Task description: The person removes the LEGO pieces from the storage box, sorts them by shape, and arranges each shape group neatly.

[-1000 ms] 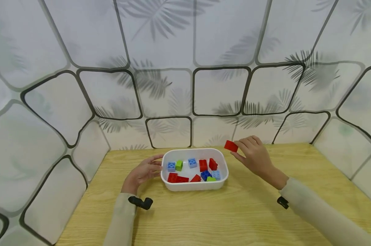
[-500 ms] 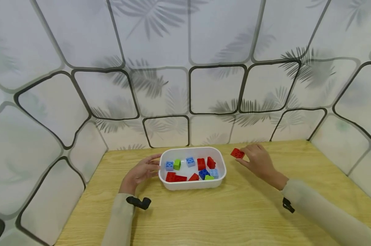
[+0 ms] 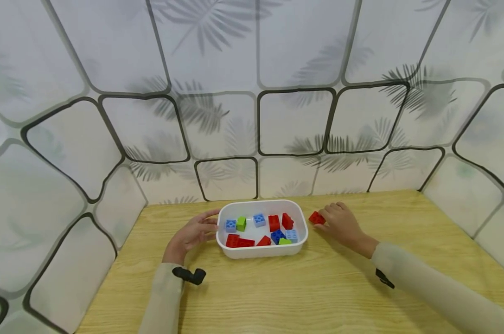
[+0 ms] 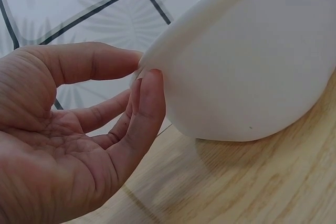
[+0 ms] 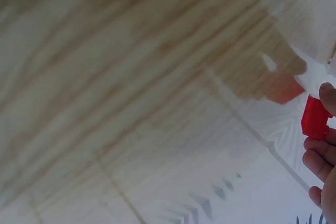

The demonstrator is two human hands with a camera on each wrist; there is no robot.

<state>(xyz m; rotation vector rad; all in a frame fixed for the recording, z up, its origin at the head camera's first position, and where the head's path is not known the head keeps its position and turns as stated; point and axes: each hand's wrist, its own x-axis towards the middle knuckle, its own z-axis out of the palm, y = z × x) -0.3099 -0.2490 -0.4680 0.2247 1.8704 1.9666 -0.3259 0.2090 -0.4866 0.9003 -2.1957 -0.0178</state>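
My right hand [image 3: 340, 224] pinches a red toy brick [image 3: 316, 217] low over the table, just right of the white plastic tub [image 3: 258, 252]. Seen from the right wrist, the thumb and fingers [image 5: 317, 164] hold that brick at the frame's right edge; whether it touches the tabletop I cannot tell. At the tub's left end, my left hand [image 3: 193, 234] rests its relaxed fingers against the rim and outer wall, which the left wrist view confirms. Inside the tub lie several red bricks [image 3: 274, 223], light blue bricks [image 3: 231, 226], a dark blue brick [image 3: 278, 236] and green bricks [image 3: 241, 224].
The tub stands on a light wooden table [image 3: 252, 292]. Behind and at both sides rises a pale curtain or wall covering [image 3: 295, 123] with dark outlines and leaf prints. Dark devices [image 3: 189, 274] are strapped to both wrists.
My right hand has turned the red brick and brought it down beside the tub's right end. The left hand stays against the tub. The view has shifted slightly.
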